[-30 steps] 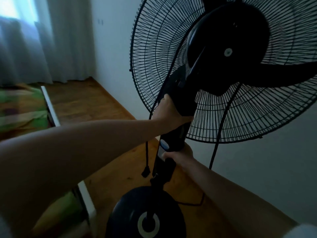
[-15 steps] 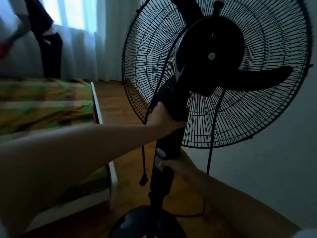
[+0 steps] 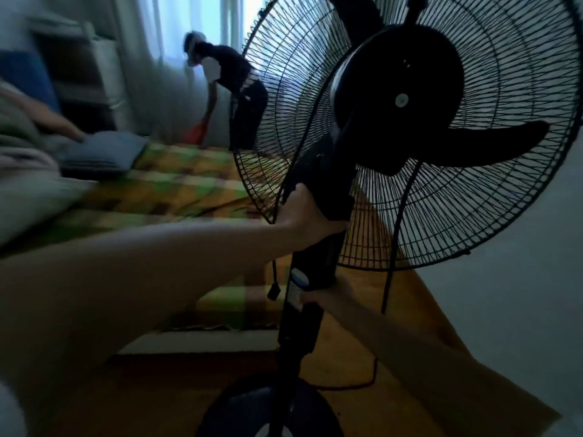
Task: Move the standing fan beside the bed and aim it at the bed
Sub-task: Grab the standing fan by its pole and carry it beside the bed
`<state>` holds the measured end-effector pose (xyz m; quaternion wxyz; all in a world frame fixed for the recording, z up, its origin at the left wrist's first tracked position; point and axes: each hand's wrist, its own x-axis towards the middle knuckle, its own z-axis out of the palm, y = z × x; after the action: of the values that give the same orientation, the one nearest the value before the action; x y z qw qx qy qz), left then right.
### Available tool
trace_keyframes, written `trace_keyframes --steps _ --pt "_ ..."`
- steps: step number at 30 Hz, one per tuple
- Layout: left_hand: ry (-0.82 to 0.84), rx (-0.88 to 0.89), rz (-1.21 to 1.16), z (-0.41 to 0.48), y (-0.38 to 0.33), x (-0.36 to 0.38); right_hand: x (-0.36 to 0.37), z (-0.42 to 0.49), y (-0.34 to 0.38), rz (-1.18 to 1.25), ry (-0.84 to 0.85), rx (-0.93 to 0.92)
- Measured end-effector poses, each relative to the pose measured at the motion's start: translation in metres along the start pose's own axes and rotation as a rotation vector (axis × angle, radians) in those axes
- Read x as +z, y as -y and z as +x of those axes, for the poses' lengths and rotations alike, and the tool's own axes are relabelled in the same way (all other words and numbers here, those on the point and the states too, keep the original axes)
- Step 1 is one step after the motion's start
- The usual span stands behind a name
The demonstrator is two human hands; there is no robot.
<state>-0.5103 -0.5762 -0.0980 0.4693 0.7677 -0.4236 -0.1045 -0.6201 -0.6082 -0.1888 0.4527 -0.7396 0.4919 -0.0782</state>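
A black standing fan [image 3: 397, 105] fills the middle and right of the head view, its wire cage and motor housing seen from behind. My left hand [image 3: 303, 216] grips the neck just under the motor. Lower on the pole, my right hand [image 3: 331, 294] holds the control section. The round base [image 3: 252, 408] shows at the bottom edge. The bed [image 3: 164, 187], covered in a green and yellow patterned sheet, lies to the left of the fan, close to it.
A person [image 3: 233, 89] bends over at the far side of the bed by the curtained window. Grey pillows [image 3: 97, 152] lie at the bed's left. The fan's cord [image 3: 372, 373] trails on the wooden floor. A white wall stands on the right.
The view has swung left together with the fan: the bed now fills the left, and a person by the window has come into sight. Both hands keep their grip.
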Motion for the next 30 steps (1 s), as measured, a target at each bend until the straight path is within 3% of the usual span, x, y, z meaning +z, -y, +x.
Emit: trace_keyframes --steps 10,15,21,27,30 --pt "-0.273 -0.140 0.171 -0.043 0.107 -0.188 0.178 -0.023 0.123 -0.026 0.304 -0.181" --pt "-0.396 -0.204 0.241 -0.069 0.165 -0.283 0.275 -0.038 0.179 0.075 0.443 -0.215" --pt "-0.532 -0.245 0.354 -0.105 0.232 -0.394 0.385 -0.073 0.250 -0.045 0.552 -0.341" --pt "-0.600 -0.357 0.492 -0.137 0.292 -0.489 0.489 -0.103 0.307 -0.118 0.703 -0.457" --pt "-0.672 -0.493 0.513 -0.156 0.320 -0.523 0.537 -0.118 0.325 -0.096 0.788 -0.504"
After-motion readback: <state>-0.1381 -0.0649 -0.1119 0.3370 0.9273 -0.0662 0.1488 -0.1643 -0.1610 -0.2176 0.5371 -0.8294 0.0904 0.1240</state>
